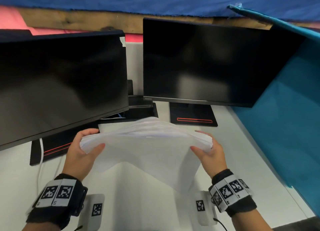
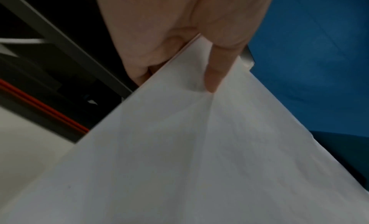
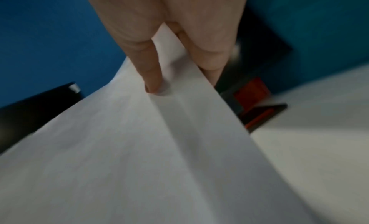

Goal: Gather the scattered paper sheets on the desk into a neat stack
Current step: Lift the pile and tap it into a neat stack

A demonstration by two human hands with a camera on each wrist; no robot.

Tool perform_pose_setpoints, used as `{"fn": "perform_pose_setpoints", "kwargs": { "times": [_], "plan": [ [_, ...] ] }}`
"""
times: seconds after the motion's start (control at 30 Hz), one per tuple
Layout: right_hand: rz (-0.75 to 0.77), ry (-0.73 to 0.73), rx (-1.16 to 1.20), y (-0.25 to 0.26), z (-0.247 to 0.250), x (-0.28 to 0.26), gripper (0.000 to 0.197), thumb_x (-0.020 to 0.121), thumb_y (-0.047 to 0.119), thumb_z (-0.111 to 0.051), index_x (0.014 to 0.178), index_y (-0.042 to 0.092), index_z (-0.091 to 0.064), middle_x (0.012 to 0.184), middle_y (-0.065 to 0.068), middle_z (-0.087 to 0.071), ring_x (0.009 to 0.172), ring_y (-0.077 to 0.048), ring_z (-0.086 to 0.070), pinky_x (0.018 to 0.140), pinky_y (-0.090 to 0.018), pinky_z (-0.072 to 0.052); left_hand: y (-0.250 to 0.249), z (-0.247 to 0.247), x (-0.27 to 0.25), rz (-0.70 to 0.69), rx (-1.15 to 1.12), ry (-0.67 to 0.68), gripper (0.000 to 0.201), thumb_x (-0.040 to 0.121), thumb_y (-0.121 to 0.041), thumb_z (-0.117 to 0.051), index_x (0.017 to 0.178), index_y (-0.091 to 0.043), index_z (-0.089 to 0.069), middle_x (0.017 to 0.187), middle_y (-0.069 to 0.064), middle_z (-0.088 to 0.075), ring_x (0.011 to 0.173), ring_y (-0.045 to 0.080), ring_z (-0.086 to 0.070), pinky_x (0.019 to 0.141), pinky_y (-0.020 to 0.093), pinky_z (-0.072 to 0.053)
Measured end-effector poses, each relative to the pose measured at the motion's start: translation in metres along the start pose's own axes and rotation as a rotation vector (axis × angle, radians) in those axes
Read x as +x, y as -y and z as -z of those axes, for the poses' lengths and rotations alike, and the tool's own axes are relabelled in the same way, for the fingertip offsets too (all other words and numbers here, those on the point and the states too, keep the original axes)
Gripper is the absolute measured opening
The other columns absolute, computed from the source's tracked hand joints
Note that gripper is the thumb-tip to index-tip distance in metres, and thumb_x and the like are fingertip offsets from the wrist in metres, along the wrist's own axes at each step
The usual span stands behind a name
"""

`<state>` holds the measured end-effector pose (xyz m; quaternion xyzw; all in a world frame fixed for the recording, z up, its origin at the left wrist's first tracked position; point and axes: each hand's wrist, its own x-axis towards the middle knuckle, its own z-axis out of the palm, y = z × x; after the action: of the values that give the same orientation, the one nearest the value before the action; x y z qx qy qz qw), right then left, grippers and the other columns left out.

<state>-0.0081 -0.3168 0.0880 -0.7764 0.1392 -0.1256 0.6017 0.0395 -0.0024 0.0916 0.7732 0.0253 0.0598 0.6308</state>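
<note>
Both hands are on the paper stack (image 1: 147, 144), and it is up off the white table (image 1: 242, 161), held in front of the two dark monitors. Left hand (image 1: 83, 151) takes the left edge: thumb lying across the top sheet, fingers curled under, a firm pinching grip on the bundle. Right hand (image 1: 209, 152) mirrors it on the right edge, thumb on top, fingers wrapped beneath, grip likewise pinching the sheets. From the left wrist view, the thumb (image 2: 215, 69) presses down into the top sheet (image 2: 179, 148) and puts a shallow crease in it, while the other fingers (image 2: 143, 53) tuck below the edge. Same story on the right wrist view: thumb (image 3: 151, 72) pressing on the paper, fingers (image 3: 207, 53) under the edge, and a soft fold runs down the sheet from the thumb tip.

Sheet edges along the left and right ends look fanned, not flush, with layers showing at both ends. The near part of the top sheet droops down toward the person, sagging in the middle. Behind the stack sit the left monitor (image 1: 60, 85) and the right monitor (image 1: 207, 62), each on a black base with a red line. A teal partition (image 1: 285, 118) closes off the right side of the table. Marker-printed bands wrap both wrists.
</note>
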Motion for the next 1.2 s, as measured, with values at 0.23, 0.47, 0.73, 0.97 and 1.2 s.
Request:
{"fn": "perform_pose_setpoints", "kwargs": {
  "times": [0.23,0.47,0.73,0.97,1.2],
  "plan": [
    [0.093,0.033,0.145,0.007,0.000,0.005,0.027,0.078,-0.010,-0.064,0.080,0.017,-0.067,0.069,0.019,-0.072,0.067,0.004,-0.066,0.065,-0.009,-0.050,-0.003,0.004,-0.002,-0.093,-0.024,-0.152,0.030,0.081,-0.005,-0.065,0.081,-0.032,-0.052,0.082,-0.002,-0.057,0.075,0.014,-0.054,0.063,0.020,-0.045],
    [-0.083,0.062,0.153,-0.020,-0.003,-0.005,0.032,0.075,-0.006,-0.069,0.086,0.024,-0.065,0.071,0.015,-0.073,0.072,0.001,-0.068,0.058,-0.008,-0.050,0.016,0.000,-0.014,0.008,-0.021,-0.002,0.030,0.078,0.000,-0.066,0.087,-0.028,-0.062,0.093,-0.004,-0.066,0.082,0.006,-0.062,0.070,0.016,-0.048],
    [-0.007,0.041,0.139,-0.015,0.002,-0.007,0.035,0.075,-0.005,-0.070,0.090,0.026,-0.064,0.078,0.019,-0.074,0.084,-0.001,-0.068,0.073,-0.014,-0.055,0.010,0.004,-0.017,-0.045,-0.016,-0.028,0.034,0.076,-0.002,-0.069,0.094,-0.029,-0.060,0.095,-0.007,-0.063,0.089,0.010,-0.059,0.069,0.016,-0.049],
    [0.378,-0.186,-0.053,0.003,-0.005,-0.008,0.084,0.077,0.008,-0.066,0.138,0.040,-0.017,0.121,0.005,-0.053,0.115,0.008,-0.045,0.100,-0.006,-0.031,-0.001,-0.006,-0.015,-0.148,-0.156,-0.231,0.045,0.082,-0.019,-0.065,0.119,-0.030,-0.043,0.100,-0.008,-0.064,0.088,-0.007,-0.063,0.077,0.010,-0.050],
    [0.461,-0.171,-0.347,-0.010,-0.008,-0.009,0.057,0.084,0.003,-0.060,0.131,0.029,-0.044,0.127,-0.007,-0.045,0.113,0.003,-0.041,0.095,0.006,-0.024,-0.010,-0.016,-0.008,-0.077,-0.120,-0.323,0.028,0.085,-0.017,-0.061,0.112,-0.021,-0.054,0.092,-0.020,-0.056,0.076,-0.025,-0.054,0.068,-0.002,-0.042]
  ]
}}
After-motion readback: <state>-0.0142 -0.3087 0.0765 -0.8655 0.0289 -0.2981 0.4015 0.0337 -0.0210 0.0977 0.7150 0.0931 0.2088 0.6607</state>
